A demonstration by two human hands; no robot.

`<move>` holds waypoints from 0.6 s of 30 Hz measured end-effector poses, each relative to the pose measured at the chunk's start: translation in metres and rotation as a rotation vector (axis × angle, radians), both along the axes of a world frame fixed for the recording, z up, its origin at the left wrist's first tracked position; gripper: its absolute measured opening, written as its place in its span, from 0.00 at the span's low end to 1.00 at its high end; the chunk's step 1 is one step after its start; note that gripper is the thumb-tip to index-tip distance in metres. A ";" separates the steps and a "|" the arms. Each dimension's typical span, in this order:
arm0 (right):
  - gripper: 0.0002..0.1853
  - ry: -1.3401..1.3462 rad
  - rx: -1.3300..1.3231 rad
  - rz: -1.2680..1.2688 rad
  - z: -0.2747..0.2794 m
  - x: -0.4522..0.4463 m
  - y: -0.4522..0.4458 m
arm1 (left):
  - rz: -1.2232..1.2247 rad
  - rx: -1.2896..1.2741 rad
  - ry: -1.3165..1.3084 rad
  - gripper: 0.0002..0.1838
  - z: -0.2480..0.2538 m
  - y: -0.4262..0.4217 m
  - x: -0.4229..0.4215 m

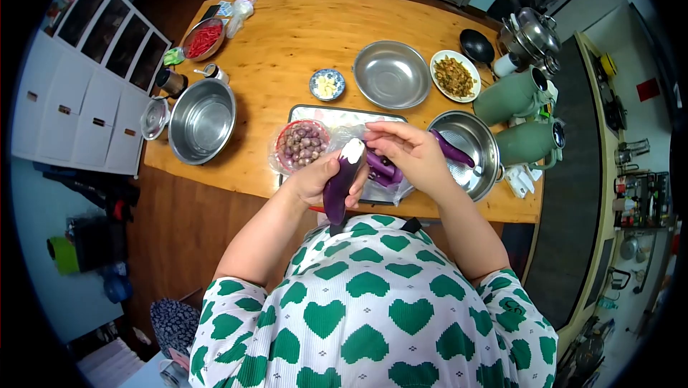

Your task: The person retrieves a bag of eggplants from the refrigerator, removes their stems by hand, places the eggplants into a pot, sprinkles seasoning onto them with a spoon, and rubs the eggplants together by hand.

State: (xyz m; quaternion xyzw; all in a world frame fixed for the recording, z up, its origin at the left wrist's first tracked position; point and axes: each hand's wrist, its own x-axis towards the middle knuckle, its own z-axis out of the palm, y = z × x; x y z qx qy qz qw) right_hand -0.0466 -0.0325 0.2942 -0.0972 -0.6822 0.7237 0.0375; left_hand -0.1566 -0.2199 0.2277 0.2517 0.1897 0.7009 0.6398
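Note:
My left hand (313, 182) is wrapped round a dark purple eggplant (340, 186), held tilted over the table's near edge. Its upper end is pale white, with no green cap showing. Close to that end, my right hand (407, 151) is held with fingers bent and apart, and I see nothing in it. Beneath the hands, more purple eggplants (383, 170) lie in a clear plastic bag on a tray (344, 113). Left of them stands a red-rimmed basket (280, 137) of small purplish bulbs. Another eggplant (453, 149) rests in a steel strainer pan (489, 169) at right.
An empty steel bowl (392, 75) stands ahead, beside a plate of chopped food (456, 76) and a small dish of pale pieces (327, 85). A deep steel basin (203, 121) is at left, red peppers (203, 40) behind it. Green jugs (510, 96) line the right edge.

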 end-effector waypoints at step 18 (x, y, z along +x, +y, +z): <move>0.06 0.045 -0.198 -0.049 -0.015 0.009 0.015 | -0.040 -0.195 0.266 0.39 0.006 0.013 -0.007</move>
